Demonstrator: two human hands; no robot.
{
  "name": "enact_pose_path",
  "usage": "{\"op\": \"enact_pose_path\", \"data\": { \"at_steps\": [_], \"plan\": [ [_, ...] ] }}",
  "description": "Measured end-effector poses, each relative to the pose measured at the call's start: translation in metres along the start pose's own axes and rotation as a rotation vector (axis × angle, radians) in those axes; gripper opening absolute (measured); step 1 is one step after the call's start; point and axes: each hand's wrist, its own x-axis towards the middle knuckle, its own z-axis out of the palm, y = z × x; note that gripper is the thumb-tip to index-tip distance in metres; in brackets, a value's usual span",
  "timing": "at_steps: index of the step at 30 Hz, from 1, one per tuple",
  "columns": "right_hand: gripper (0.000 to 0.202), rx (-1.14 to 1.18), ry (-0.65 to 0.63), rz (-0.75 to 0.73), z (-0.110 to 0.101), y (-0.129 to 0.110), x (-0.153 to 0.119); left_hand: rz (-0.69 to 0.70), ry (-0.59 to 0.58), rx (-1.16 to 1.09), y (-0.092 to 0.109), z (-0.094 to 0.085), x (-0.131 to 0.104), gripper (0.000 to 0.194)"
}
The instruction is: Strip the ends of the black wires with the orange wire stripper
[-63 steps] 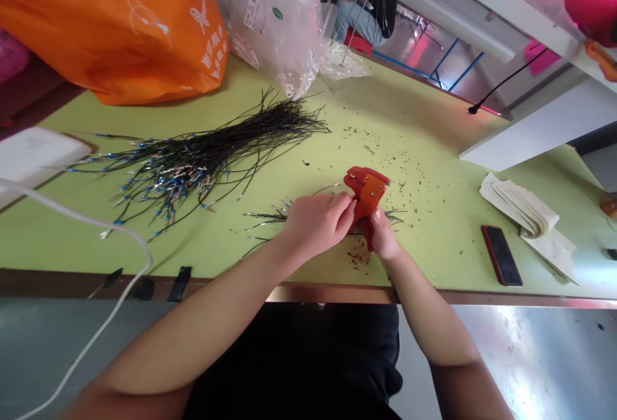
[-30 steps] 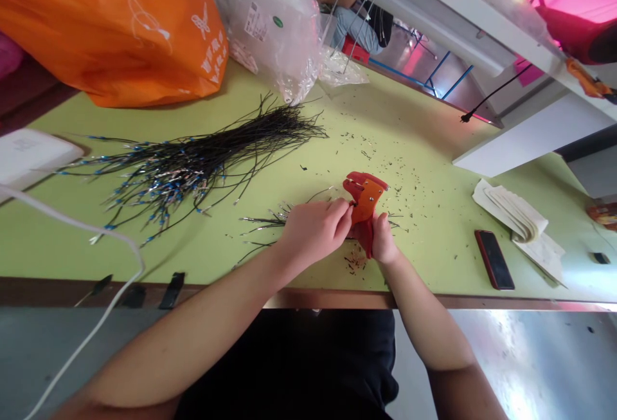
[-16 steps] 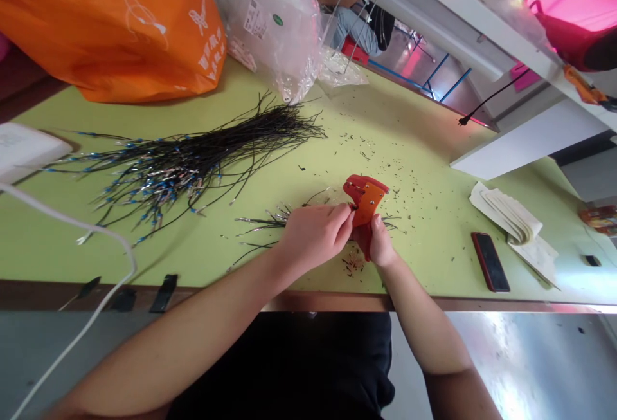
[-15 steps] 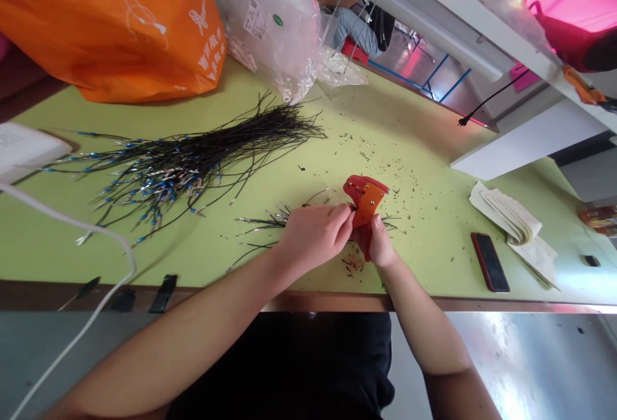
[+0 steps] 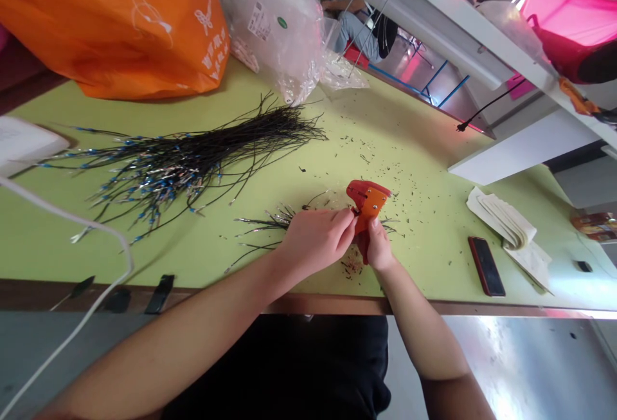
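Note:
My right hand [image 5: 379, 246] is wrapped round the handle of a red and orange wire stripper [image 5: 371, 202], which stands upright over the table with its head to the upper left. At the stripper's left side, my left hand [image 5: 321, 235] is closed in a pinch, with a dark wire [image 5: 355, 211] barely showing at its fingertips. Most of that wire is hidden by the fingers. Beneath both hands lies a small bunch of black wires [image 5: 272, 221], its ends sticking out on either side. Copper-coloured scraps [image 5: 353, 266] lie below the stripper.
A large bundle of black wires with blue-sleeved ends [image 5: 193, 159] spreads at the left. Behind it stand an orange bag [image 5: 159, 34] and a clear plastic bag [image 5: 279, 31]. A phone [image 5: 486, 266] and folded cloth [image 5: 504, 217] lie right. A white cable [image 5: 103, 227] crosses the left side.
The gap seen in the stripper's head has closed up. Both hands stay almost in place, still at the stripper. The view has shifted slightly.

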Motion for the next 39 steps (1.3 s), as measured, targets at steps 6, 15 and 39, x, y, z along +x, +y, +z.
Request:
{"op": "enact_pose_path", "data": {
  "at_steps": [6,15,39],
  "plan": [
    [0.06,-0.06,0.022,0.005,-0.002,0.001,-0.001,0.007,0.007,-0.003,0.001,-0.002,0.001,0.031],
    [0.065,-0.157,-0.023,-0.027,0.007,-0.007,-0.002,-0.002,0.0,0.001,0.001,0.0,-0.001,0.031],
    [0.028,-0.029,0.074,-0.123,-0.005,-0.019,0.011,0.051,-0.063,-0.025,-0.01,0.012,-0.002,0.028]
  ]
}}
